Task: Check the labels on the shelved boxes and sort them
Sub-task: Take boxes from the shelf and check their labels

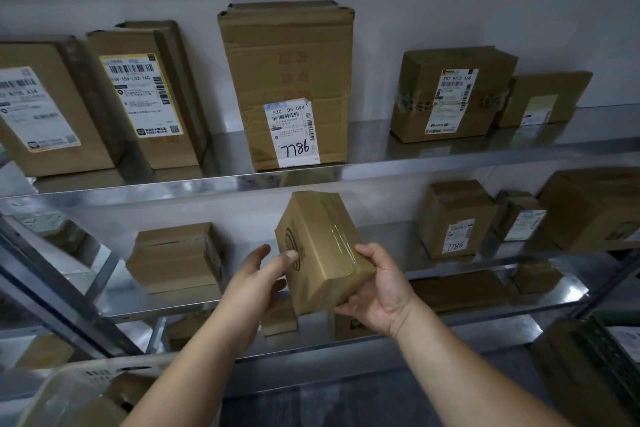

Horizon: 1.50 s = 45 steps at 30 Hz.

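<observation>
A small taped cardboard box [320, 250] is held tilted in front of the middle shelf. My left hand [263, 274] holds its left face, thumb on the printed round logo. My right hand [377, 288] grips its lower right corner from beneath, thumb on the taped top. No label shows on the faces I can see. On the top shelf stands a tall box [285, 87] whose label reads 7786. A smaller box [453, 218] on the middle shelf carries a handwritten number too.
Metal shelves [346, 170] hold more labelled boxes: two at top left [138, 97], two at top right [450, 94], a squat one [176, 256] at middle left. A pale plastic crate [69, 392] sits at lower left, a dark crate [609, 357] at lower right.
</observation>
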Each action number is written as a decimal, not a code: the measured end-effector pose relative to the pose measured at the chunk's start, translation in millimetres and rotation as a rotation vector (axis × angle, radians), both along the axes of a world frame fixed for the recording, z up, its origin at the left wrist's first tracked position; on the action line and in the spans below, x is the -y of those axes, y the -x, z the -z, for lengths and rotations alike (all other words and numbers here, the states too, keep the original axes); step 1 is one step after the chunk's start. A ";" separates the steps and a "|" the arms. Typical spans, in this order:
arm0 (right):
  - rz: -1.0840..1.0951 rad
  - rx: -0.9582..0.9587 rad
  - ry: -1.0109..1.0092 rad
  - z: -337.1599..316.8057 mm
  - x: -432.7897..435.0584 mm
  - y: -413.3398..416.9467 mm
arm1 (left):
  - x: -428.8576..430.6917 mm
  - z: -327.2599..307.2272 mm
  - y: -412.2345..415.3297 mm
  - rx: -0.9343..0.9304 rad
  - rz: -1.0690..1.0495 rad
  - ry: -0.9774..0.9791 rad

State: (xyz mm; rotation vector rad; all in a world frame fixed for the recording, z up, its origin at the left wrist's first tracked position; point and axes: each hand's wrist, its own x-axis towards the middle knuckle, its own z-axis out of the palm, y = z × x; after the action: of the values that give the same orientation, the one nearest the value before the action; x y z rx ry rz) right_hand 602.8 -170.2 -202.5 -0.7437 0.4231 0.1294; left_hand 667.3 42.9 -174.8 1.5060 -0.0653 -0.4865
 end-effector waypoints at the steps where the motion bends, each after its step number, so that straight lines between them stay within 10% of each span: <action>1: 0.005 -0.002 0.008 0.1 -0.8 0.4 | 0.9 -1.2 0.4 -0.010 0.003 -0.001; 10: -0.012 0.133 0.255 3.1 -5.0 1.0 | 8.8 -5.7 -3.3 0.036 0.128 -0.149; 17: -0.046 0.031 0.493 -34.0 3.4 -5.3 | 1.0 3.2 -11.7 0.507 0.112 -0.474; 34: 0.044 0.172 1.049 -52.7 -12.8 -19.3 | 3.5 6.1 -7.5 0.914 0.159 -0.751; 45: 0.108 0.096 0.508 -20.2 25.5 -7.8 | -14.9 -11.2 -4.2 0.157 -0.073 -0.021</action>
State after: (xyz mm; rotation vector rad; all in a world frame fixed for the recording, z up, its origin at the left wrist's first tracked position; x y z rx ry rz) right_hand 610.6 -195.8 -182.3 -1.2187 0.4071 -0.1209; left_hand 671.5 57.8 -163.7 1.5598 -0.1283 -0.3108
